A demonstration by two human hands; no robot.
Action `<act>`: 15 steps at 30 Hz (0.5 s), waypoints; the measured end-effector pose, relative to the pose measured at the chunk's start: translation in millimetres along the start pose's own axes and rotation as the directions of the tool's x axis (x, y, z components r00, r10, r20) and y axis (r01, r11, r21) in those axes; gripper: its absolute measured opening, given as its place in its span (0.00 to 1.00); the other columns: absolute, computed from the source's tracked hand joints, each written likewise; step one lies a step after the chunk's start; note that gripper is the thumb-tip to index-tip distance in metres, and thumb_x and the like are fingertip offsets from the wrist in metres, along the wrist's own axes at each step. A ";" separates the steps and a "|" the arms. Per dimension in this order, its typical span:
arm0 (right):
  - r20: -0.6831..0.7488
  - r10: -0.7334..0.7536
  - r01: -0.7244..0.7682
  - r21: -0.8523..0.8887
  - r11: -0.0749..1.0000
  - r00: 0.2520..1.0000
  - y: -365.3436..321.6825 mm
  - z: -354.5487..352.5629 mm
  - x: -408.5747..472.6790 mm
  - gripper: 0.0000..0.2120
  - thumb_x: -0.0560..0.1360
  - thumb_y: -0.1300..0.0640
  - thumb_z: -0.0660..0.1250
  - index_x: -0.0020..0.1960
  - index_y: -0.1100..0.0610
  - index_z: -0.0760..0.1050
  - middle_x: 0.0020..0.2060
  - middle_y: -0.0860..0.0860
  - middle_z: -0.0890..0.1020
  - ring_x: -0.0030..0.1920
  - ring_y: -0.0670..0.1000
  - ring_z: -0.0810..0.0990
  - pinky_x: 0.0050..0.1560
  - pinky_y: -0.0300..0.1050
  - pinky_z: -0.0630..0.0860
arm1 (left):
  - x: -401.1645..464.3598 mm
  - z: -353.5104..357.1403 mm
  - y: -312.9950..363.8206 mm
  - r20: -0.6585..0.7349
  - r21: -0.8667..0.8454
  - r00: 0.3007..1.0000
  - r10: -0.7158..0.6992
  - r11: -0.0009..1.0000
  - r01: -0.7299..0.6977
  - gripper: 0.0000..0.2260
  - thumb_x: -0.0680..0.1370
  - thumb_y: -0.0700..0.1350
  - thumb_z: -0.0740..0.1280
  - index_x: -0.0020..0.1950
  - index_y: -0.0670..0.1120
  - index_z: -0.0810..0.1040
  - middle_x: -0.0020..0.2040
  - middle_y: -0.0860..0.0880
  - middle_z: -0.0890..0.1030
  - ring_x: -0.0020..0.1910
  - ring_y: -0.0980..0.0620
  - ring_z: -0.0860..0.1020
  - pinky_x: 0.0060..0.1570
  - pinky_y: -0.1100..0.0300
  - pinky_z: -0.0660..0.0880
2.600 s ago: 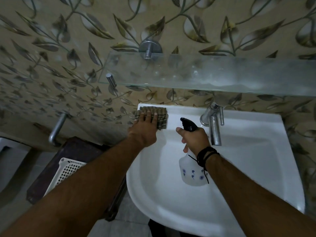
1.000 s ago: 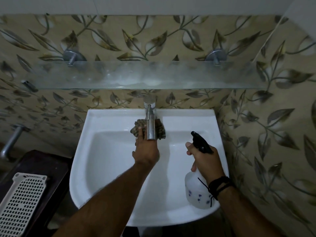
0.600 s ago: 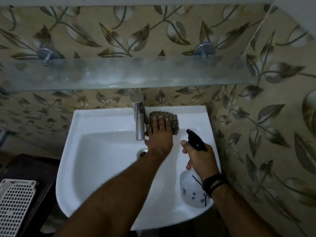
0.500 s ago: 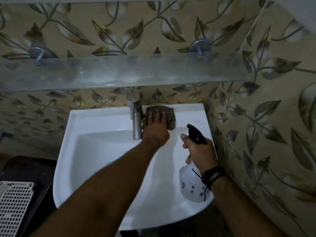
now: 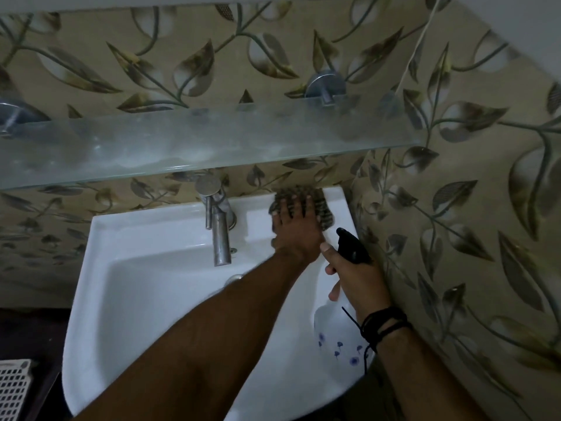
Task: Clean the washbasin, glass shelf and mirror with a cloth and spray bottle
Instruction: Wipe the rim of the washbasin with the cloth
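Note:
My left hand [image 5: 296, 230] presses a brown checked cloth [image 5: 324, 205] flat onto the back right corner of the white washbasin [image 5: 145, 244], fingers spread over it. My right hand [image 5: 353, 278] grips a white spray bottle [image 5: 340, 338] with blue flower prints and a black trigger head [image 5: 352, 246], held over the basin's right side, close to the wall. The frosted glass shelf [image 5: 197, 141] runs across the wall above the basin. No mirror is in view.
A steel tap [image 5: 220, 229] stands at the basin's back middle, left of my left hand. The leaf-patterned tiled wall [image 5: 470, 192] closes in on the right. A white perforated basket [image 5: 13, 387] lies on a dark surface at the lower left.
My left hand has slid the cloth along the basin's back rim from left of the tap, past it, into the right corner. The spray bottle stayed in my right hand at the right side.

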State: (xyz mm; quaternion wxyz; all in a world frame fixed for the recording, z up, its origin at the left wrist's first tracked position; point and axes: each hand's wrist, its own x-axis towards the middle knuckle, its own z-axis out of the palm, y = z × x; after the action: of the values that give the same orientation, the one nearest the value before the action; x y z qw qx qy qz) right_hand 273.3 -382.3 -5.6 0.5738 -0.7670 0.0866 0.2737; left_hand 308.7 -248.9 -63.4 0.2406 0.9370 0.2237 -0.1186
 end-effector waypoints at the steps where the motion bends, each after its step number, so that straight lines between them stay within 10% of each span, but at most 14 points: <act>1: -0.007 0.018 -0.018 0.014 1.000 1.000 0.3 -2.6 -1.5 0.07 0.77 0.44 0.74 0.51 0.41 0.77 0.41 0.50 0.83 0.20 0.46 0.77 0.40 0.50 0.80 | 8.1 2.5 12.1 0.008 -0.032 1.000 0.027 0.999 -0.026 0.32 0.84 0.52 0.55 0.83 0.50 0.43 0.84 0.45 0.44 0.81 0.39 0.42 0.77 0.34 0.50; 8: -0.105 0.009 -0.003 0.057 0.998 0.994 1.6 -21.6 -7.1 0.07 0.77 0.47 0.75 0.52 0.48 0.82 0.40 0.53 0.83 0.22 0.50 0.75 0.33 0.44 0.75 | 7.3 9.1 22.9 0.123 0.062 0.985 0.124 0.989 -0.132 0.30 0.83 0.63 0.51 0.83 0.58 0.44 0.83 0.48 0.41 0.81 0.39 0.38 0.74 0.28 0.49; 15: -0.015 -0.072 0.073 0.027 0.997 0.997 1.8 -9.4 -10.0 0.18 0.80 0.50 0.72 0.67 0.36 0.74 0.43 0.56 0.83 0.18 0.46 0.72 0.25 0.37 0.74 | -20.8 -13.6 -24.6 0.149 0.166 0.984 0.099 0.978 -0.124 0.30 0.84 0.49 0.58 0.82 0.60 0.46 0.83 0.49 0.40 0.81 0.37 0.41 0.68 0.25 0.55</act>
State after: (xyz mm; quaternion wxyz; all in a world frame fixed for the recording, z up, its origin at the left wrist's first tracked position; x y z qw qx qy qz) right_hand 267.2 -393.4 -0.1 0.5933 -0.7635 0.0664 0.2462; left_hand 280.3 -230.3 -54.7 0.1791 0.9549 0.1420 -0.1894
